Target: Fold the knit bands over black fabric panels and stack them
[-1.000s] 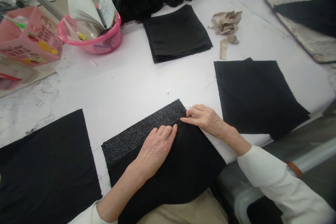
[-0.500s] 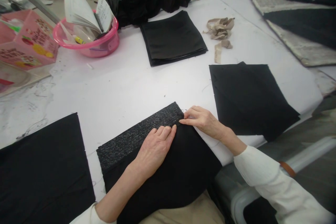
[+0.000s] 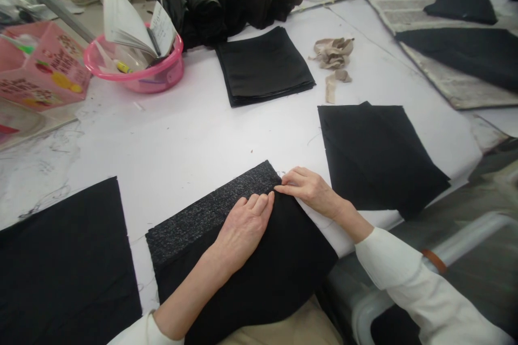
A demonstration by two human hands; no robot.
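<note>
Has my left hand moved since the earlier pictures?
Yes, slightly: judged against the black fabric stack on the table, your left hand has shifted right and a little away from you.

At six o'clock, plain black is shown by the cloth [image 3: 279, 259], its upper band [image 3: 202, 214] flecked in grey. The surface [image 3: 194, 140] is coloured white. Towards ten o'clock, bright pink is displayed by a basin [image 3: 164, 75]; a paler pink box [image 3: 52, 70] is printed with red and yellow fruit. Between one and two, ribbon [image 3: 332, 55] is seen in beige.

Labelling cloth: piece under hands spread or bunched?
Spread: black cloth lies smooth under the left hand, speckled strip showing along its far edge.
</note>
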